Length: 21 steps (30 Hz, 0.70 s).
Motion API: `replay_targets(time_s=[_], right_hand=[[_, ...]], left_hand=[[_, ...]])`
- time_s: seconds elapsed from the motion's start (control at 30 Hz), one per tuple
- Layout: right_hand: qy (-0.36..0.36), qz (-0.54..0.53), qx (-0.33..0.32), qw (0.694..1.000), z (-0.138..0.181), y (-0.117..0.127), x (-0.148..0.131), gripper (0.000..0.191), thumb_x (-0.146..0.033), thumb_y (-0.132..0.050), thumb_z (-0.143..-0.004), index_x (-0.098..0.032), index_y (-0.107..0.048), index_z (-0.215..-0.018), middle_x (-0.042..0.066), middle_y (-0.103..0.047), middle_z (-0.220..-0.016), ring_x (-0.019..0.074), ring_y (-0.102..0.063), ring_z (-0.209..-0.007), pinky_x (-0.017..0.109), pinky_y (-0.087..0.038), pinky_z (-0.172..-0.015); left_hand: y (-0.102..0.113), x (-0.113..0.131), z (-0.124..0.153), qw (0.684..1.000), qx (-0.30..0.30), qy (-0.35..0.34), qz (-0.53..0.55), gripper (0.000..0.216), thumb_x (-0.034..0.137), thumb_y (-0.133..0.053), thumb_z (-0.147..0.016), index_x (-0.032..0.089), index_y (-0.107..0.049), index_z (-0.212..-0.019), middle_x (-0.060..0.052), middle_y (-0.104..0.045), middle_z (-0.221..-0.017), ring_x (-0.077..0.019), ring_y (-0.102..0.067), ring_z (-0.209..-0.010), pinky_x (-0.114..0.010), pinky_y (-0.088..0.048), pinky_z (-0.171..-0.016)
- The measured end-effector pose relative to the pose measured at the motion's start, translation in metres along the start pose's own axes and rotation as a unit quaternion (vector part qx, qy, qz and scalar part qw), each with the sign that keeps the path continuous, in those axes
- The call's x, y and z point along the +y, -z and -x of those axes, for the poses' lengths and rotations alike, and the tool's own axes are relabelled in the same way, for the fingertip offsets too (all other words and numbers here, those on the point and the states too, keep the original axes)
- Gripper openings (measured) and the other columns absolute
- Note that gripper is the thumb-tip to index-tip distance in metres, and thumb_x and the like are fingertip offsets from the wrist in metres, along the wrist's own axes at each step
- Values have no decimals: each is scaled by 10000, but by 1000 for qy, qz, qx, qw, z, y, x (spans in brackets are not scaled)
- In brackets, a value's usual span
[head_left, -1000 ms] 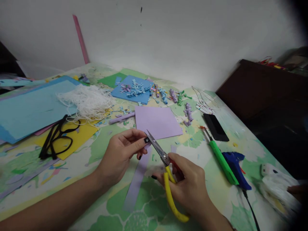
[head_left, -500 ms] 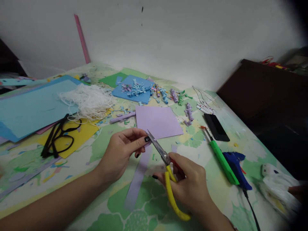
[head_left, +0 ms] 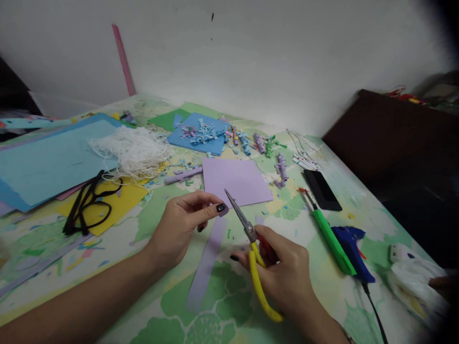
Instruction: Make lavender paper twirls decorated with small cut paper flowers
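Note:
My left hand pinches the top end of a long lilac paper strip that hangs down to the table. In my right hand are yellow-handled scissors, blades nearly together and pointing up-left, their tip just right of my left thumb and clear of the strip. Behind both hands a lilac paper square lies flat on the table.
A green-handled tool, a blue glue gun and a black phone lie to the right. White string, black glasses on yellow paper, blue sheets and several rolled paper bits fill the left and back.
The scissors have drawn away to the right of the strip's top end, and my left hand has shifted slightly right with the strip.

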State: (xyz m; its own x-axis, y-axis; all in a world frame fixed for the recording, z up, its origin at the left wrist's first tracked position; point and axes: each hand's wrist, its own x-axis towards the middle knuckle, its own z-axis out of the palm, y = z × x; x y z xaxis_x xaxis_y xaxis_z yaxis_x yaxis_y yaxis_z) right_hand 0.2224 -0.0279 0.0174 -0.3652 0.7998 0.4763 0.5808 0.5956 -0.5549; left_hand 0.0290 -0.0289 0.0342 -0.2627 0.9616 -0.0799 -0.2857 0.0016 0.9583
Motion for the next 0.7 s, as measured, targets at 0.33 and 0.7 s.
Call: replay_targets(time_s=[0.33, 0.7], right_hand=[[-55, -11, -13, 998, -1, 2, 2, 382, -461, -780, -687, -185, -602, -881, -41, -498, -599, 102, -416, -496, 209, -344, -440], [-39, 20, -60, 997, 1, 1, 3, 325, -350, -708, -734, -188, -562, -975, 22, -573, -785, 155, -509, -642, 256, -385, -537]], left_hand=[[2, 1, 3, 994, -46, 33, 97, 182, 268, -793, -657, 147, -670, -717, -23, -707, -667, -177, -693, -583, -250, -562, -567], [-2, 1, 7, 996, -64, -45, -33, 180, 132, -759, -689, 150, -633, -818, -3, -721, -657, -148, -706, -597, -203, -582, -583]])
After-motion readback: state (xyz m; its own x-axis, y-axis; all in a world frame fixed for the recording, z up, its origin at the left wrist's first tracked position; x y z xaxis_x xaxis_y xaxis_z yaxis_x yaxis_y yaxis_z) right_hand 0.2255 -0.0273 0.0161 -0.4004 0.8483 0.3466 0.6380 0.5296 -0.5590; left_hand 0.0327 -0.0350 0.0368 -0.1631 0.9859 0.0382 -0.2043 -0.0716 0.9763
